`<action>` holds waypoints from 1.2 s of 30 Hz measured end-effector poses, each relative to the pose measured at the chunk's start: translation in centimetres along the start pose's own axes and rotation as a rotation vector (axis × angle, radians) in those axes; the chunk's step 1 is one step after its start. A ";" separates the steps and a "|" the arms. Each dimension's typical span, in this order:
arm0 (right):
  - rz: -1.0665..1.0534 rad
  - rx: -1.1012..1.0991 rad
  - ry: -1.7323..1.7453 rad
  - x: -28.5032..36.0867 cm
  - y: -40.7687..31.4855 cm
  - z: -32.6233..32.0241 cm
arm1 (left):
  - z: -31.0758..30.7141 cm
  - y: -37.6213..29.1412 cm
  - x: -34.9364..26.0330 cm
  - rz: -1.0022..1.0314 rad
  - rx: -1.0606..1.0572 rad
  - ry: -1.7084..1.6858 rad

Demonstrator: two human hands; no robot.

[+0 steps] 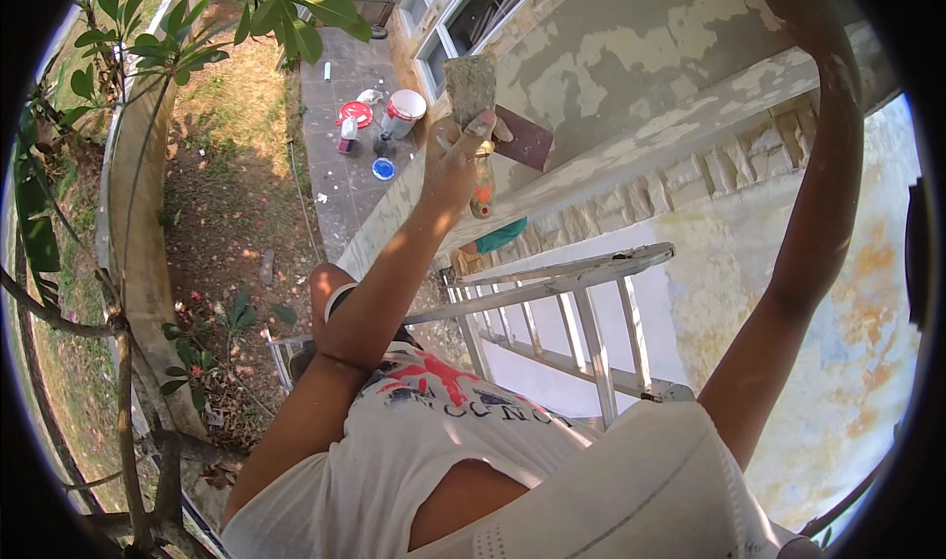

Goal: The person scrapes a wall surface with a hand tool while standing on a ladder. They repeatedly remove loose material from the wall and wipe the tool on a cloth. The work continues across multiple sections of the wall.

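Note:
My left hand point(452, 161) is raised in front of me, gripping a putty knife point(471, 86) with its wide, plaster-crusted blade pointing up. The knife's orange-marked handle point(482, 186) hangs below the fingers. Pinched in the same hand is a dark red sheet point(526, 139), apparently sandpaper. Behind them runs a wall band point(591, 86) patched with grey and pale filler. My right arm reaches up to the top right, where my right hand point(794, 8) is near or against the wall; shadow and the picture's rim hide its fingers.
A metal ladder point(584, 337) stands at my right, close to the wall. On the tiled floor far below are a white bucket point(405, 108), a red lid point(355, 114) and a blue lid point(383, 168). Green cloth point(502, 235) shows beyond the ladder. Leafy branches point(310, 12) reach in at left.

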State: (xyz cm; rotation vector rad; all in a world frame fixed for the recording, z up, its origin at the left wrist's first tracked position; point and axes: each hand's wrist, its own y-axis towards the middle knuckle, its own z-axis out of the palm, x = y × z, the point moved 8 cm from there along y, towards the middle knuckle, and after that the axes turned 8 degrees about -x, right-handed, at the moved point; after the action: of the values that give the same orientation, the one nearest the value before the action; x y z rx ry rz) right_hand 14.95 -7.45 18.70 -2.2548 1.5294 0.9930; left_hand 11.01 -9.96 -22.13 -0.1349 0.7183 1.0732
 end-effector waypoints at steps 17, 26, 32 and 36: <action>0.224 -0.214 -0.549 2.2 -3.2 0.5 | 0.0 -0.2 -0.6 0.020 0.018 -0.033; 0.278 -0.087 -0.883 2.0 -3.0 2.8 | -0.8 -0.2 -0.9 -0.019 -0.019 0.029; 0.119 -0.223 -1.085 0.1 -2.2 3.4 | -0.7 -0.2 -1.3 0.037 -0.008 -0.024; 0.237 -0.112 -0.709 -5.8 -1.2 1.5 | -0.8 -0.3 -0.6 -0.042 -0.008 -0.005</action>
State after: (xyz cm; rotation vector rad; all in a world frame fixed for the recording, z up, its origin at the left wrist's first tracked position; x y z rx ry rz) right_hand 14.19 -1.90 21.18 -1.5160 1.4319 1.7376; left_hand 10.70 -10.90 -22.44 -0.1532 0.7044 1.0359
